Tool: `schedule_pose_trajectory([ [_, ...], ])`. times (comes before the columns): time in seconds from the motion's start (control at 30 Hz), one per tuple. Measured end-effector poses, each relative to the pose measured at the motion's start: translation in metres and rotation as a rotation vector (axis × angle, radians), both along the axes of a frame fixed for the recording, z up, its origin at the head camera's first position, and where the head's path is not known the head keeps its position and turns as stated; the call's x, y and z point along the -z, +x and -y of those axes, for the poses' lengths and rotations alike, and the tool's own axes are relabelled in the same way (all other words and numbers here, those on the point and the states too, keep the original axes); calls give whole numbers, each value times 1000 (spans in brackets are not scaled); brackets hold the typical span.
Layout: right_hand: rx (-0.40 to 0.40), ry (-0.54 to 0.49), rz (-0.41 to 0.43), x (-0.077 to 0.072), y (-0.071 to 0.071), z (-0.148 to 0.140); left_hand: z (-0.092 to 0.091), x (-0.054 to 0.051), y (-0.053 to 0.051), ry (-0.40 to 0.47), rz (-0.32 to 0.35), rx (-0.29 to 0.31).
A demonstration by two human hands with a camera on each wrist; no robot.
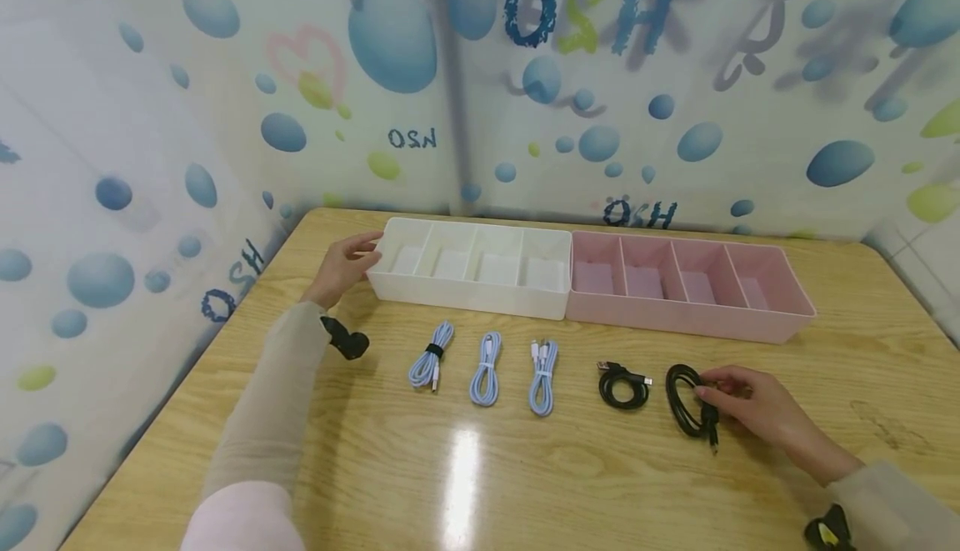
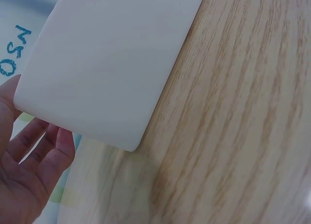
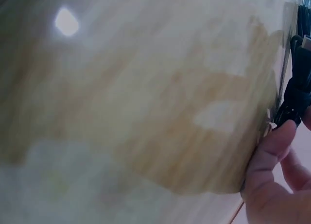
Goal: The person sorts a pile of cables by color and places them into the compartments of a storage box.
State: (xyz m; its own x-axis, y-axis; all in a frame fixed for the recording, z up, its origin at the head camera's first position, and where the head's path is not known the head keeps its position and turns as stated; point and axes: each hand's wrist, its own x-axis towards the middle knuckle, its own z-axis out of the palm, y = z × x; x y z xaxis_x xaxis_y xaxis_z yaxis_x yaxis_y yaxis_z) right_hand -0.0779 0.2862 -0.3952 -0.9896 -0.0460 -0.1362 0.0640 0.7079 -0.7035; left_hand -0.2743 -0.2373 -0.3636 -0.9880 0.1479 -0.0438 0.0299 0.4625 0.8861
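Observation:
At the left end of a white four-compartment organizer box (image 1: 472,291), my left hand (image 1: 342,270) holds the end wall near its rim. In the left wrist view, bent fingers (image 2: 60,153) of this hand meet the edge of the white wall, and some fingertips are hidden. My right hand (image 1: 761,405) pinches a coiled black cable (image 1: 678,405) between thumb and fingers, at its bundled side. The right wrist view catches the thumb against the dark cable bundle (image 3: 296,90) at the frame's edge. Left of it, a smaller black coiled cable (image 1: 622,397) lies on the table.
A pink organizer box (image 1: 690,315) with several compartments adjoins the white one. In front lie three light-blue cables: one with a black strap (image 1: 444,336), a middle one (image 1: 487,372) and a right one (image 1: 543,384). Patterned curtain (image 1: 495,117) hangs behind the wooden table (image 1: 555,484).

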Motion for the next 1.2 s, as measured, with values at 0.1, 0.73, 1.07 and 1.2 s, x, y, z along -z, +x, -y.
schedule_pose_trajectory([
  [0.1, -5, 27, 12, -1, -2, 0, 0, 0, 2, -18, -13, -2],
  [0.73, 0, -46, 90, -3, -5, 0, 2, 1, 4, -26, -26, -2],
  [1.07, 16, -62, 129, -5, -3, -3, 1, 2, 2, -28, -36, 13],
  [1.2, 15, -74, 141, -6, -3, -2, 1, 2, 2, -33, -39, 9],
])
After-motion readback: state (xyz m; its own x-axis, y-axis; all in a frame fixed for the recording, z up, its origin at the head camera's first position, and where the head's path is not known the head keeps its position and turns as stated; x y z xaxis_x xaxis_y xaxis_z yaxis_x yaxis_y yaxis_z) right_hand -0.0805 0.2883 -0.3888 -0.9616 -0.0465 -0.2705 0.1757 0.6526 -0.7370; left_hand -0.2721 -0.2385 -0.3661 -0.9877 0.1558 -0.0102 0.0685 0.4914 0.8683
